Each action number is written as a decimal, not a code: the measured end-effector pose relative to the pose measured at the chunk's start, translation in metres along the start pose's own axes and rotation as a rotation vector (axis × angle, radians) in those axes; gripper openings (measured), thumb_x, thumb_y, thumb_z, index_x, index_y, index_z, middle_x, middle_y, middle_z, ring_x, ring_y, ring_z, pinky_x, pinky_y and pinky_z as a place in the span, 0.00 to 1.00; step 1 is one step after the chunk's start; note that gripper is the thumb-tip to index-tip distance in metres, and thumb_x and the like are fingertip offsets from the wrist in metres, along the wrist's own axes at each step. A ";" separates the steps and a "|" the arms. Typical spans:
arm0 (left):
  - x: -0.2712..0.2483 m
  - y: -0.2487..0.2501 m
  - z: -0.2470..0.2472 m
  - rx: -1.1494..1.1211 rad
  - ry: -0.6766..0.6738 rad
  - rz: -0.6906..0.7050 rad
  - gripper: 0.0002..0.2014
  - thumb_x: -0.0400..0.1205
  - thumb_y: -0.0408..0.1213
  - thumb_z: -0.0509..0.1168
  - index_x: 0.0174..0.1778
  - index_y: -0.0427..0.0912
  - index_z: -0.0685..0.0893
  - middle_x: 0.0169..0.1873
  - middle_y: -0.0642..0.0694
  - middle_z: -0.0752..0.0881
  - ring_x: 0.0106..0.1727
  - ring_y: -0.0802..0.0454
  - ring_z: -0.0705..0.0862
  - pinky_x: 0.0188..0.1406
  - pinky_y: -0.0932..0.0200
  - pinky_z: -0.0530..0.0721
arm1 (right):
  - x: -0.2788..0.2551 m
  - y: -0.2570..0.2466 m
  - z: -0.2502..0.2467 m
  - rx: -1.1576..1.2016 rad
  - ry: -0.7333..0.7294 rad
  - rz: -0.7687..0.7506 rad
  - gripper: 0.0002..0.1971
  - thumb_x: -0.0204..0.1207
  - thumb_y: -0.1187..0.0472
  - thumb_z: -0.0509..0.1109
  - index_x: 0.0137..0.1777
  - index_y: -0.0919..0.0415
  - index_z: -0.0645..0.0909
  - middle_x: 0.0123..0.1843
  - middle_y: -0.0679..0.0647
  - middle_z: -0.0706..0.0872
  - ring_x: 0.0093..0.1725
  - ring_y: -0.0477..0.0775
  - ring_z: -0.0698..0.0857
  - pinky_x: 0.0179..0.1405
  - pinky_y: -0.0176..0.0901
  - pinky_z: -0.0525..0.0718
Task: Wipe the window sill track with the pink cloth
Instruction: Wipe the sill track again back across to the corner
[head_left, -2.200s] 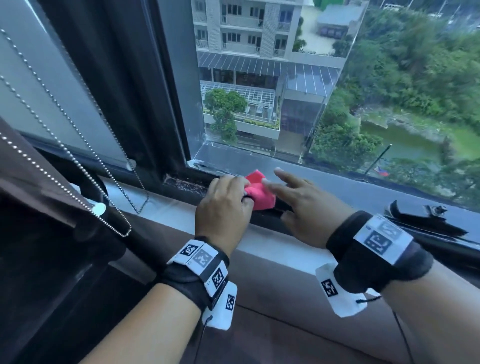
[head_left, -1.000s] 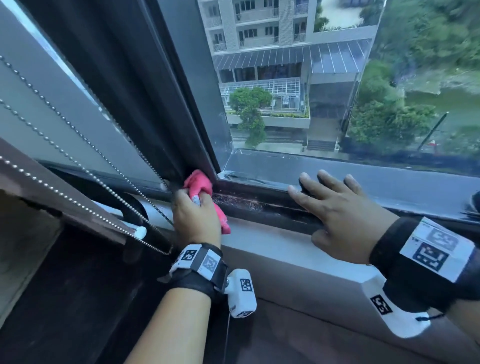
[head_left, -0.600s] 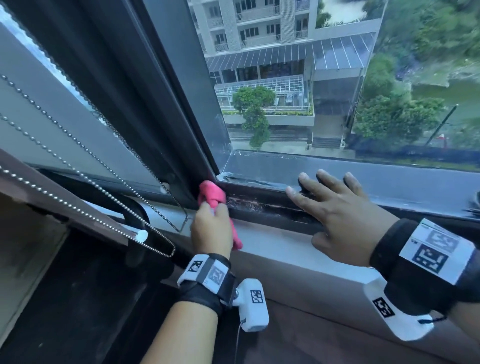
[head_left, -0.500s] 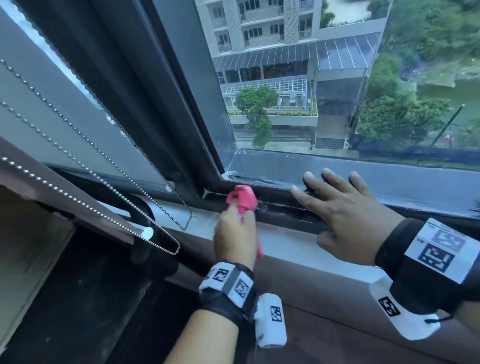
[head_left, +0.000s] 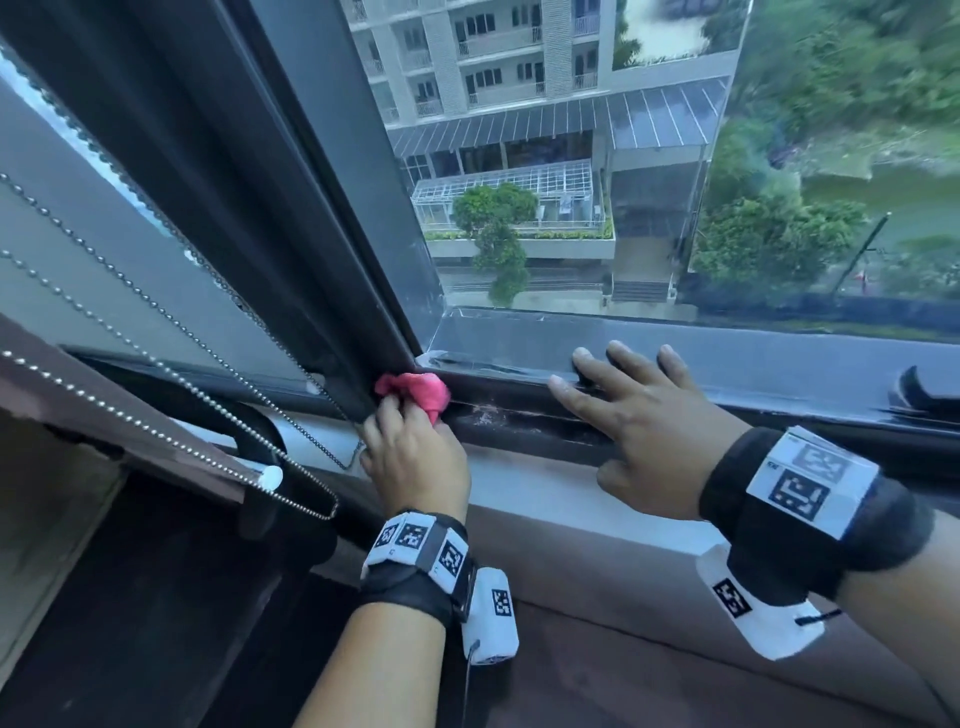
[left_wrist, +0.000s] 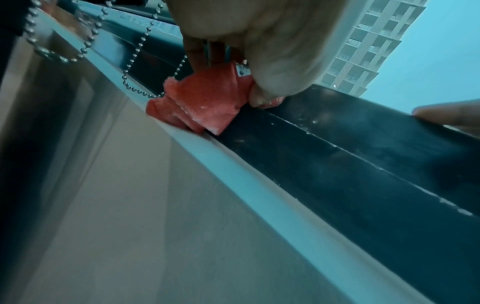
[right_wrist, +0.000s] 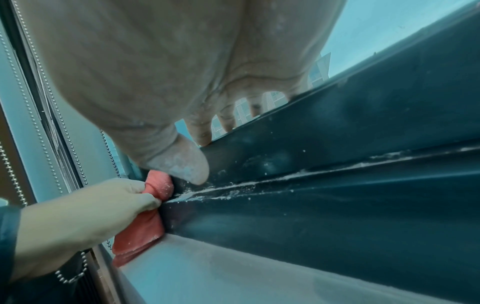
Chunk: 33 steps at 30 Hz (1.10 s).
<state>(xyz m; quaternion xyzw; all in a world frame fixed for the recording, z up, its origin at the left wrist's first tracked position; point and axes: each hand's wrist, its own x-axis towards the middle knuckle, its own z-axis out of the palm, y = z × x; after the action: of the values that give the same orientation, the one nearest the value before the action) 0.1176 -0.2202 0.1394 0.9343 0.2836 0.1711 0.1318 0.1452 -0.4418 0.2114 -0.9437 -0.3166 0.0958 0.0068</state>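
My left hand (head_left: 415, 457) grips the bunched pink cloth (head_left: 415, 392) and presses it into the left end of the dark window sill track (head_left: 514, 415), right beside the upright frame post. In the left wrist view the cloth (left_wrist: 202, 100) hangs down from under the fingers onto the track (left_wrist: 337, 160). White dust streaks lie along the track groove (right_wrist: 272, 183). My right hand (head_left: 639, 415) lies flat with straight fingers on the track's outer rail, a hand's width right of the cloth. In the right wrist view the cloth (right_wrist: 145, 218) sits under my left hand (right_wrist: 85, 214).
A bead chain (head_left: 171, 322) for the blind hangs in a loop just left of my left hand. The dark upright window frame (head_left: 291, 208) bounds the track on the left. A pale sill ledge (head_left: 545, 493) runs in front of the track. A black window handle (head_left: 919, 389) lies far right.
My left hand has slid the cloth from about mid-track back left into the corner by the frame post. The right hand stays flat on the rail.
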 end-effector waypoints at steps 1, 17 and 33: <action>-0.002 -0.001 0.002 0.001 0.002 0.033 0.14 0.75 0.34 0.66 0.56 0.39 0.87 0.64 0.44 0.82 0.64 0.38 0.76 0.56 0.38 0.77 | 0.001 0.000 0.001 0.006 0.004 0.004 0.43 0.65 0.45 0.51 0.82 0.39 0.41 0.84 0.49 0.45 0.83 0.62 0.44 0.78 0.71 0.46; -0.016 0.012 -0.034 -0.577 -0.012 -0.018 0.18 0.78 0.27 0.61 0.59 0.49 0.85 0.57 0.50 0.86 0.58 0.47 0.82 0.55 0.58 0.76 | 0.005 -0.003 -0.005 -0.009 -0.021 0.002 0.43 0.63 0.42 0.48 0.83 0.41 0.42 0.85 0.49 0.46 0.83 0.61 0.45 0.78 0.69 0.49; -0.035 0.052 -0.028 -0.386 -0.247 0.554 0.14 0.74 0.35 0.66 0.51 0.54 0.89 0.50 0.59 0.90 0.48 0.52 0.87 0.44 0.54 0.86 | 0.010 -0.004 -0.020 0.169 -0.040 0.032 0.37 0.72 0.42 0.52 0.83 0.42 0.51 0.86 0.46 0.52 0.84 0.55 0.47 0.80 0.67 0.47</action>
<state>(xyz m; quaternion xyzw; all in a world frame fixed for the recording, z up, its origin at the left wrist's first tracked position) 0.1043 -0.2777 0.1736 0.9472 -0.0360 0.1366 0.2877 0.1543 -0.4320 0.2296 -0.9426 -0.2924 0.1410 0.0786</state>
